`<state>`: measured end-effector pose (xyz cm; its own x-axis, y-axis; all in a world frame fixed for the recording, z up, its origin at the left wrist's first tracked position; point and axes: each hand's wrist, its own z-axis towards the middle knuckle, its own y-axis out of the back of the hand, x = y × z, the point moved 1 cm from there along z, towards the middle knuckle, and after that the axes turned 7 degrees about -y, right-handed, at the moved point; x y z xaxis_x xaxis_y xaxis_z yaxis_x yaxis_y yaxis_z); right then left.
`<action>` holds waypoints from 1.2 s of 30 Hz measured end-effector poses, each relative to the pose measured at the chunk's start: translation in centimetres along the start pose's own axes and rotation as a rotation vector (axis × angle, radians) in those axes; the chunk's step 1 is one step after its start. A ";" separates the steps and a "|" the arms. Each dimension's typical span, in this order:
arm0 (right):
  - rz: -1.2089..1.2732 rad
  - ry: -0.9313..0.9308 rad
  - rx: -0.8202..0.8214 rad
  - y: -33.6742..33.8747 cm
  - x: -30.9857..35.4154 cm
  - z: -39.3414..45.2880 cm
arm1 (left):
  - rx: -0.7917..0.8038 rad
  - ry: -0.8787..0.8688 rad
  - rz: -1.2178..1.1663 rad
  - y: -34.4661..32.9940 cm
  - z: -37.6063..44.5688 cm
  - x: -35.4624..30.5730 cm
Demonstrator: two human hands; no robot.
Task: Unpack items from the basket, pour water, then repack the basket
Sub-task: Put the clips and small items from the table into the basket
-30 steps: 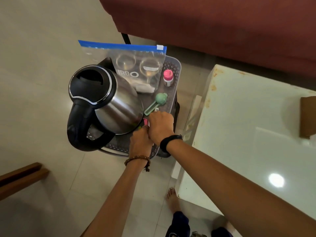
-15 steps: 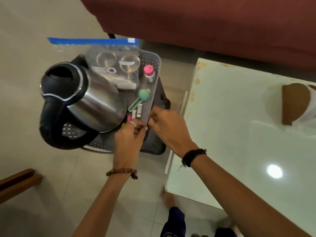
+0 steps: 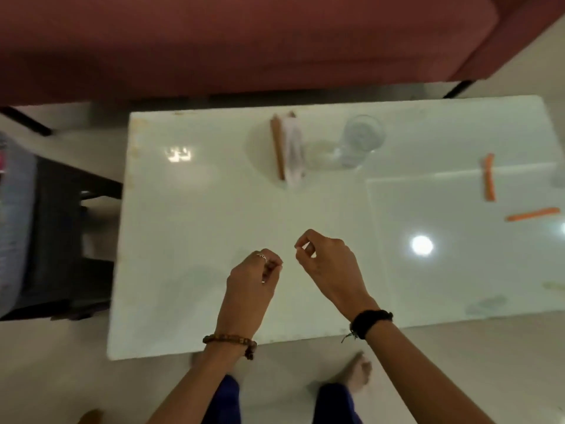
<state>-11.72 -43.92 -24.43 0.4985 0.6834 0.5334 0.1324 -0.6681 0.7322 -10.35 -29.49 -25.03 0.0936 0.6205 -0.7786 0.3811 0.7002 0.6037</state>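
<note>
Small items, too small to name, one pinched in the curled fingertips of each hand, left hand [image 3: 253,278] and right hand [image 3: 328,264], both over the near bare glass table [image 3: 183,240]; basket [image 3: 15,228] at far left, nearer left hand.

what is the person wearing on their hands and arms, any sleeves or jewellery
Both forearms are bare, with no sleeves in view. The left hand has a thin silver-coloured ring on one finger, and its wrist carries a brown beaded bracelet with a small dangling end. The right hand shows no ring; its wrist wears a black band with a short loose thread hanging off it.
</note>
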 end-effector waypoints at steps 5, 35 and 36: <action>0.007 -0.078 -0.067 7.5 -11.3 -0.4 | 0.142 -0.030 0.044 -11.7 1.7 -7.6; 0.506 -0.959 -0.449 22.4 -42.0 11.3 | 0.127 0.054 0.171 -42.4 21.7 -24.6; 0.512 -0.949 -0.439 22.5 -42.2 11.8 | 0.121 0.045 0.190 -43.0 22.1 -25.0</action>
<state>-19.69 -91.25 -35.44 0.8738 -0.2557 0.4137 -0.4852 -0.5161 0.7058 -8.79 -82.91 -35.28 0.1336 0.7543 -0.6428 0.4686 0.5234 0.7116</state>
